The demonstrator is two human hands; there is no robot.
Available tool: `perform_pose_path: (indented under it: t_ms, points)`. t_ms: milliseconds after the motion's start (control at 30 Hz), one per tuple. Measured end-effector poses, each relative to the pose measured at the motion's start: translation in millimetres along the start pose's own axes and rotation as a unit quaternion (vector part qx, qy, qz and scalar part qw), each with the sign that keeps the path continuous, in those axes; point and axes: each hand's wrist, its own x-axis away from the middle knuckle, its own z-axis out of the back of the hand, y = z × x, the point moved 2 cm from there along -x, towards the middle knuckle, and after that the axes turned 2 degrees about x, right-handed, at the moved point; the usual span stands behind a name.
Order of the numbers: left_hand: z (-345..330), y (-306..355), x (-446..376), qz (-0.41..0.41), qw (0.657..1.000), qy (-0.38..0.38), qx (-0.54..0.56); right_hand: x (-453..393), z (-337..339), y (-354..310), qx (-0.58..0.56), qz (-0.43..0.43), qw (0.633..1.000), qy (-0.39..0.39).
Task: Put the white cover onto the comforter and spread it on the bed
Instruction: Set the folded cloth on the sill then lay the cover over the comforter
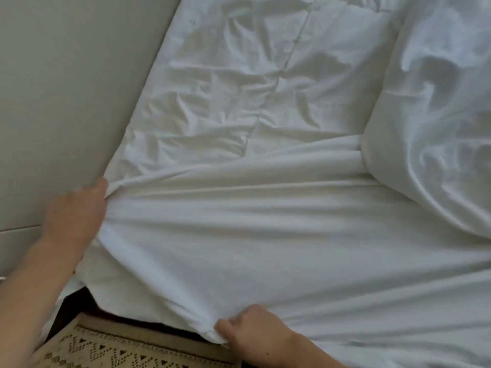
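The white cover (265,235) lies across the near part of the bed, pulled into long folds that run left to right. My left hand (77,211) grips a bunched edge of it at the left side, next to the wall. At the bed's near edge my right hand (252,333) pinches the cover's hem. A puffy white comforter (438,115) is heaped at the right. Further up the bed, wrinkled white bedding (252,88) with a seam lies flat.
A pale grey wall (66,88) runs along the bed's left side. Below the bed's near edge there is a dark gap and a beige patterned rug (119,351) on the floor.
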Motion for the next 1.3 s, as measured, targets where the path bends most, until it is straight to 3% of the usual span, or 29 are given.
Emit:
perform_pose_path:
  t_ms: [100,200,267,367,400,467,500,567,667,733,800,967,1167,1300]
  points:
    - [-20,-15,29,0.068,0.994,-0.014,0.080,6,-13,-3,-0.008,0.024,0.999,-0.023]
    - [-11,-11,48,0.132,0.973,0.007,0.191,8,-30,5,0.048,-0.035,0.998,0.003]
    - [0,-10,54,0.199,0.934,0.029,0.296,8,-28,8,0.039,-0.082,0.993,0.070]
    - [16,-9,56,0.275,0.826,0.065,0.488,17,-10,6,-0.045,-0.138,0.963,0.228]
    - [17,-12,56,0.272,0.824,0.067,0.492,20,-5,6,-0.087,-0.155,0.947,0.267]
    - [20,-20,63,0.209,0.889,0.075,0.399,22,-4,-1,-0.085,-0.127,0.948,0.278]
    - [21,-24,68,0.176,0.929,0.075,0.316,21,-9,-6,-0.055,-0.083,0.963,0.252]
    - [14,-29,74,0.143,0.972,0.081,0.166,17,-24,-13,0.014,-0.028,0.987,0.156]
    - [-5,-20,75,0.176,0.983,-0.027,0.049,11,-40,-13,0.042,-0.049,0.998,0.019]
    - [-14,-5,76,0.198,0.975,-0.083,0.059,10,-29,-11,-0.034,-0.078,0.996,-0.006]
    - [-14,15,74,0.172,0.981,-0.039,0.076,11,-14,-7,-0.088,-0.097,0.991,0.029]
    - [13,100,62,-0.002,0.987,0.092,0.129,41,24,48,-0.049,-0.207,0.958,0.193]
    - [36,248,56,-0.186,0.956,0.097,0.204,113,87,142,0.064,-0.331,0.884,0.323]
    - [58,341,52,-0.218,0.943,0.067,0.241,175,107,191,0.059,-0.513,0.789,0.334]
